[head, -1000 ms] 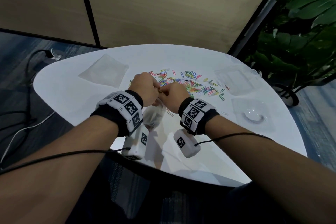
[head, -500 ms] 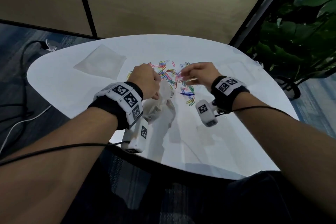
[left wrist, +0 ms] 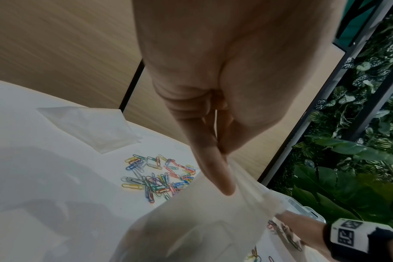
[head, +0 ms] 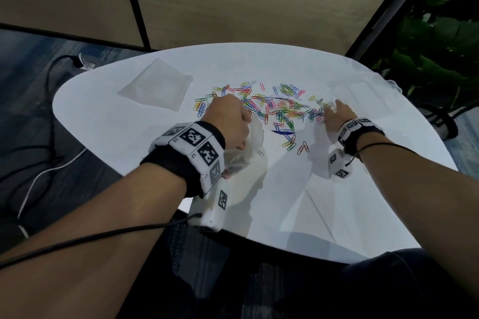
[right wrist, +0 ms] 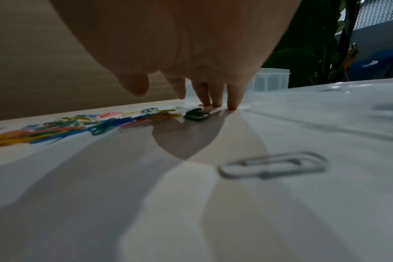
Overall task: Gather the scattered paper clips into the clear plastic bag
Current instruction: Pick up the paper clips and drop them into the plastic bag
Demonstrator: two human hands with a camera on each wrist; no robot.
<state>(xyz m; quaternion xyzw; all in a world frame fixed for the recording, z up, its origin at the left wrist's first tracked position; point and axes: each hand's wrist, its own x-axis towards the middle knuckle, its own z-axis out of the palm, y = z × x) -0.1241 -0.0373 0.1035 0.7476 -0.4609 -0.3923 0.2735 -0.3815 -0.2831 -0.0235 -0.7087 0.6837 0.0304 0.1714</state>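
Far left on the white rounded table [head: 124, 137]: a flat clear plastic sheet-like bag [head: 158, 90], untouched. L hand [head: 229, 122] pinches the top edge of the clear plastic bag [left wrist: 191, 221] w/ thumb & fingers; bag hangs below it, just near of the clip pile. Multicoloured scattered paper clips [head: 274, 109] lie mid-table, between both hands. R hand [head: 339, 112], fingers [right wrist: 233, 95] straight & slightly spread, tips touching table at pile's right end. Lone grey clip [right wrist: 273, 166] lies near the R wrist. Clear plastic box [right wrist: 273, 78] far right.
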